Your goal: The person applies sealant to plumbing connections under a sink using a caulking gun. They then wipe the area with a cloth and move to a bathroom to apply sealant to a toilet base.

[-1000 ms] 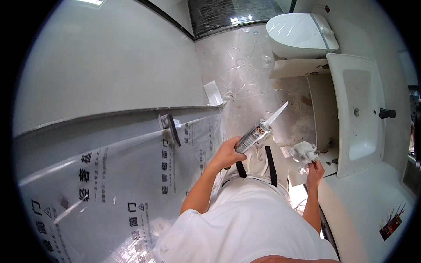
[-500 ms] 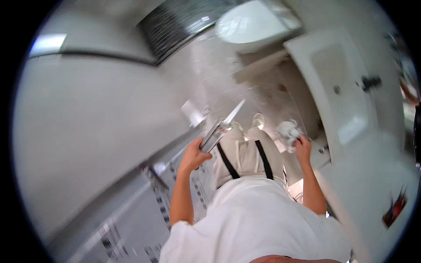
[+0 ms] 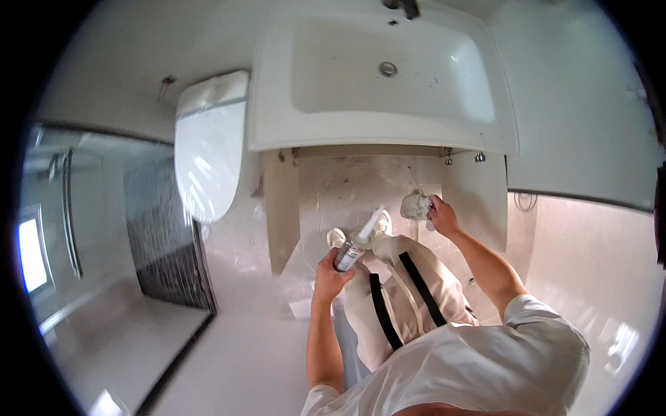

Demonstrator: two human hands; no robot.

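My left hand (image 3: 329,276) is wrapped round a sealant cartridge (image 3: 348,256), grey with print on it. Its long white nozzle points up and away over my shoes. In my right hand (image 3: 444,215) is a crumpled whitish rag (image 3: 416,206), hanging from the fingers; cloth or paper, I cannot tell which. Both hands are in front of my knees, below the near edge of a white washbasin (image 3: 374,132), and neither touches it.
Under the basin, two cabinet doors stand open: the left (image 3: 282,215) and the right (image 3: 479,201). A white toilet (image 3: 211,156) with its lid down is at the left. Beyond it is a dark-framed glass partition (image 3: 184,347). A dark faucet (image 3: 404,7) tops the basin.
My view and body have turned right, so the basin now lies straight ahead and the toilet at the left. Both hands keep hold of the cartridge and the rag.
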